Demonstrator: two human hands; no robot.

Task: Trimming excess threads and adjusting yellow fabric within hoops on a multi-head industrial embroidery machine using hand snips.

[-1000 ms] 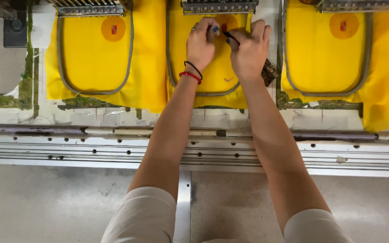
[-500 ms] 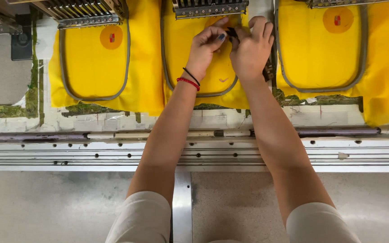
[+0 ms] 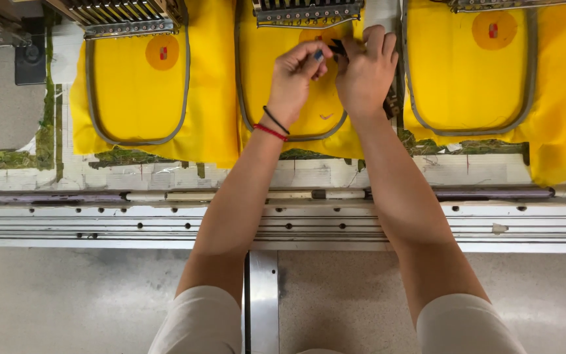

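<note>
Both my hands reach over the middle yellow fabric (image 3: pixel 264 78), which is stretched in a grey hoop (image 3: pixel 240 98) under an embroidery head (image 3: pixel 307 13). My left hand (image 3: pixel 294 77) pinches something small at the orange round patch, fingers closed at thumb and forefinger. My right hand (image 3: pixel 363 71) is closed around a small dark tool (image 3: pixel 337 46) right beside it. The patch itself is mostly hidden by my fingers. A red and a black band circle my left wrist.
Two more hooped yellow fabrics, left (image 3: pixel 135 85) and right (image 3: pixel 470 72), each carry an orange round patch. An unhooped grey pad (image 3: pixel 1 108) lies far left. A metal rail (image 3: pixel 283 226) runs across the machine's front edge, with grey floor below.
My view has shifted slightly, so the hoops sit a bit lower and to the right. Both hands stay together at the middle hoop's patch, with small finger movements.
</note>
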